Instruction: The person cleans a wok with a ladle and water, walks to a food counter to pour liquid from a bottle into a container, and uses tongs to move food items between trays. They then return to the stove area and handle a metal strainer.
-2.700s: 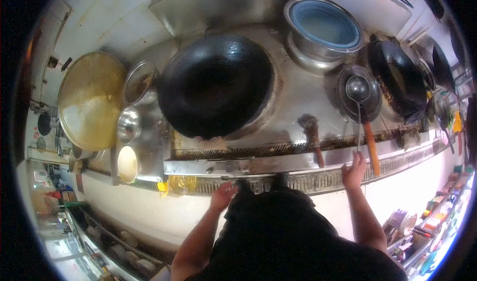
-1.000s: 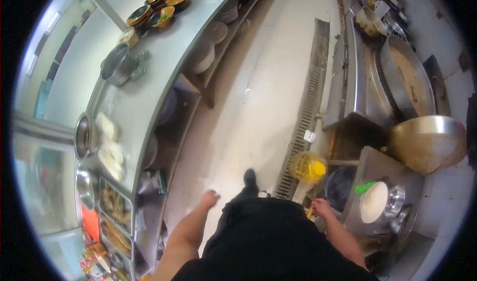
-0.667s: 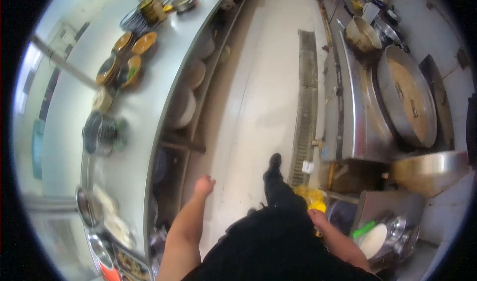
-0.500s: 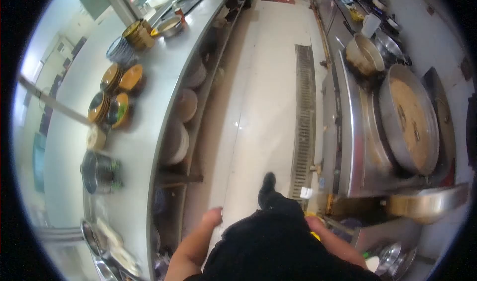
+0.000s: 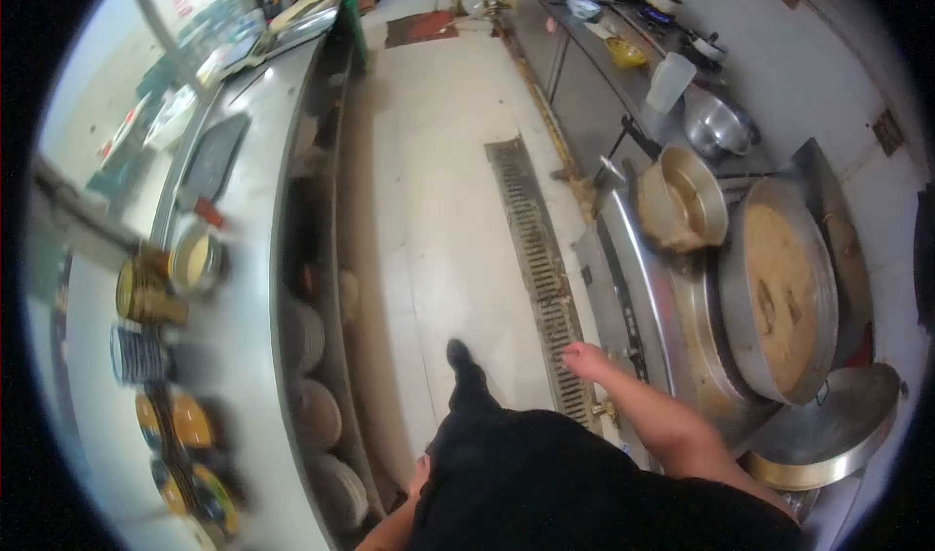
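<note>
My right hand (image 5: 584,361) swings forward above the floor drain grate (image 5: 538,249), beside the front of the stove. Its fingers look loosely curled, with nothing visible in them. Low beside my dark clothing, my left hand (image 5: 420,476) is partly covered and its fingers do not show clearly. It is nearest to the stacked plates (image 5: 340,491) on the shelf under the left counter. One dark shoe (image 5: 458,353) steps on the pale floor.
On the left steel counter (image 5: 248,288) stand orange bowls (image 5: 191,421), a pot (image 5: 198,259) and a black tray (image 5: 216,154). The right stove carries a large pan of brown liquid (image 5: 779,288) and a smaller pot (image 5: 690,196). A wide metal lid (image 5: 828,424) lies close to my right arm.
I have walked forward along the aisle, and the view has turned a little to the right. My right hand has swung forward, while my left has dropped back beside my body.
</note>
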